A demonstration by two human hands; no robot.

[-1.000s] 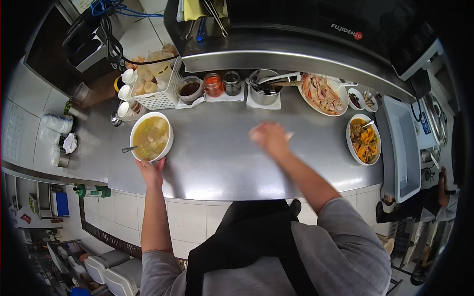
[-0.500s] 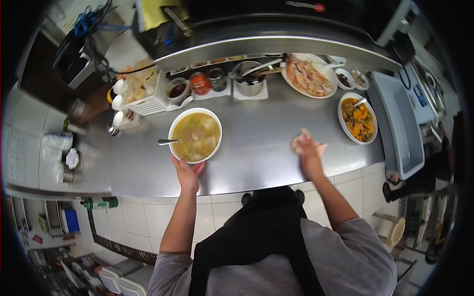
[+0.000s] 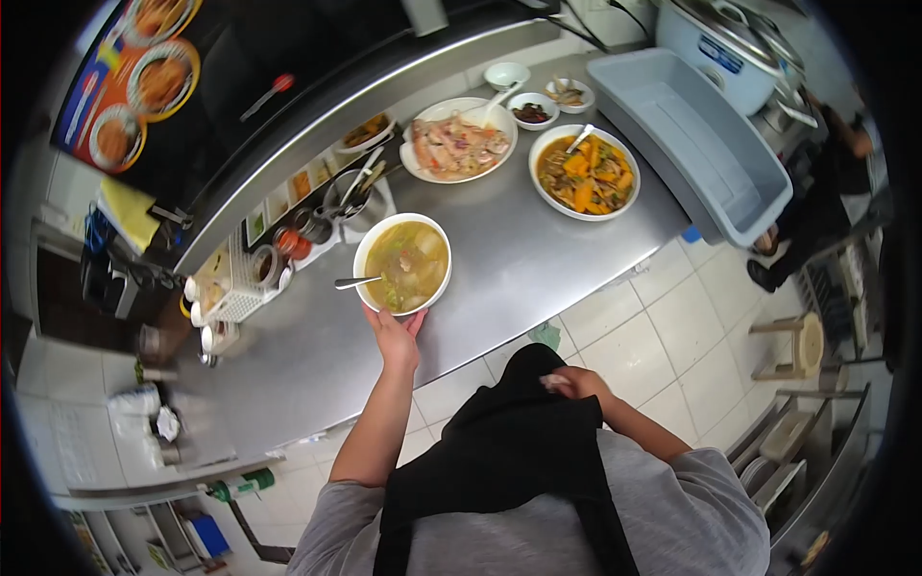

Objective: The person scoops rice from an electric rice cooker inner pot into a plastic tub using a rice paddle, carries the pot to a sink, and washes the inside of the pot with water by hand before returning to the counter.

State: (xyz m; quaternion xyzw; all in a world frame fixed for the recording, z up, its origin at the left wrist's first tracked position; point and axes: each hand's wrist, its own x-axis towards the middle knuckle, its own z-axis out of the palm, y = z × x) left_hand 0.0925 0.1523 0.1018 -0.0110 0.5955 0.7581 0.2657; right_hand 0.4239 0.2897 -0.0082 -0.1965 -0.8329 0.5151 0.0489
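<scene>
One soup bowl [image 3: 402,264] rests on the left hand [image 3: 395,338].

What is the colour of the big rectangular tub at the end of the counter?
Grey-blue tub, clear in the head view.

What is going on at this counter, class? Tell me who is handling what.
A person in a black apron supports a white bowl of soup with the left hand; a spoon rests in it. The right hand is down by the apron, away from the food. Farther along the steel counter stand a white plate of food, a bowl of orange and brown food and a grey tub.
</scene>
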